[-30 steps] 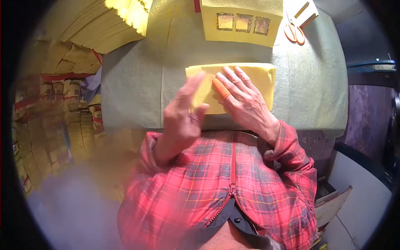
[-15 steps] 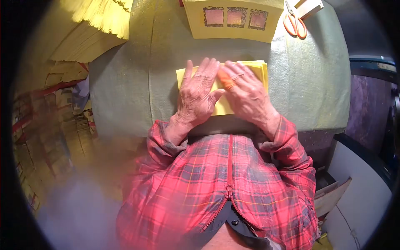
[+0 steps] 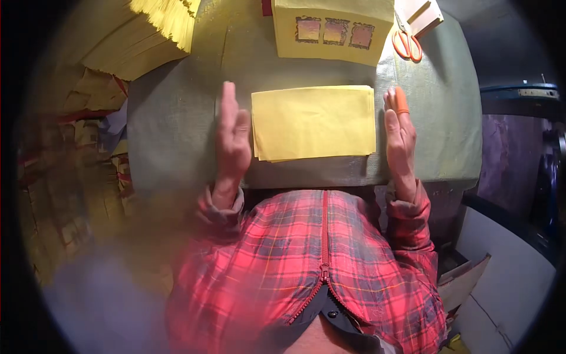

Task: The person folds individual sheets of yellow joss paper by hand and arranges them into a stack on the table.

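Observation:
A stack of yellow paper sheets [image 3: 312, 122] lies on the covered table in front of me, its edges slightly uneven at the bottom and right. My left hand [image 3: 232, 135] stands on edge just left of the stack, fingers stretched out and the palm facing the paper. On the opposite side, my right hand [image 3: 400, 133] is also on edge with straight fingers, close to the stack's right edge. An orange finger cover [image 3: 401, 100] sits on one finger of that hand. Neither hand holds anything.
Beyond the stack is a larger yellow paper pile [image 3: 335, 38] with three printed pink squares. Orange-handled scissors [image 3: 407, 47] lie to its right beside a small wooden piece [image 3: 421, 17]. A tall yellow paper bundle [image 3: 138, 41] stands at the back left of the grey-green table cover [image 3: 171, 118].
Both hands were lying flat on top of the yellow sheets. They have come off and moved apart, one to each side of the stack, uncovering its top.

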The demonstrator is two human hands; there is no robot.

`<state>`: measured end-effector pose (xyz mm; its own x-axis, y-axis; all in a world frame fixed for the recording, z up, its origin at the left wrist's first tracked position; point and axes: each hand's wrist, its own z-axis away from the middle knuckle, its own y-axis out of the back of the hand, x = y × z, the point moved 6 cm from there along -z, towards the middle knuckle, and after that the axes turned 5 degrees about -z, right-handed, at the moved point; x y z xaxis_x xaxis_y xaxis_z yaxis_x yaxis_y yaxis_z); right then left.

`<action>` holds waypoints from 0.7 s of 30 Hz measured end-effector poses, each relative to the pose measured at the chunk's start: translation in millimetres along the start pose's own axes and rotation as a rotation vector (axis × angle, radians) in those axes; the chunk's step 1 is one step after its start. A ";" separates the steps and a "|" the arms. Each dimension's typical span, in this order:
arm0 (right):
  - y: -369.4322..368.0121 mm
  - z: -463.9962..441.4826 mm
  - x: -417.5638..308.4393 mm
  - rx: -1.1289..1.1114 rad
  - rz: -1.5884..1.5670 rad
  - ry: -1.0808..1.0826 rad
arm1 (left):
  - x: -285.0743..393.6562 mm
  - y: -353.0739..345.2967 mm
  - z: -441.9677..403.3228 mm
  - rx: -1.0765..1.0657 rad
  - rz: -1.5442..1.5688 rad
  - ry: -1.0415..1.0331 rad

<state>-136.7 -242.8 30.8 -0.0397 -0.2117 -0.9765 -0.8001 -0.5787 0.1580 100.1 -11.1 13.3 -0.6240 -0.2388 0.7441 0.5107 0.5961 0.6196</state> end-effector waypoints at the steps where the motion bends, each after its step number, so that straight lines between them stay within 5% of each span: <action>1: 1.5 3.3 2.8 0.060 -0.134 -0.033 | 4.0 -1.7 3.3 0.010 0.033 0.034; 5: -22.2 9.6 2.9 -0.110 0.202 0.024 | 23.0 -7.4 14.9 0.043 0.156 0.167; 10: -31.5 0.8 -23.8 -0.185 0.261 0.029 | 32.7 -3.3 15.0 0.080 0.278 0.291; 14: -26.8 4.9 -36.2 -0.183 0.466 0.164 | 43.9 16.3 8.7 0.187 0.064 0.122; 18: -64.4 6.0 -59.7 -0.269 0.698 0.533 | 65.7 16.2 -11.4 0.136 -0.125 -0.153; 21: -95.8 1.0 -45.2 -0.509 0.763 0.603 | 51.3 -22.7 -15.2 -0.204 -0.261 -0.334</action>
<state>-58.8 -177.0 59.6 -0.0088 -0.9224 -0.3863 -0.3434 -0.3600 0.8675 65.4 -48.5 41.2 -0.8860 -0.0811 0.4565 0.3964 0.3783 0.8365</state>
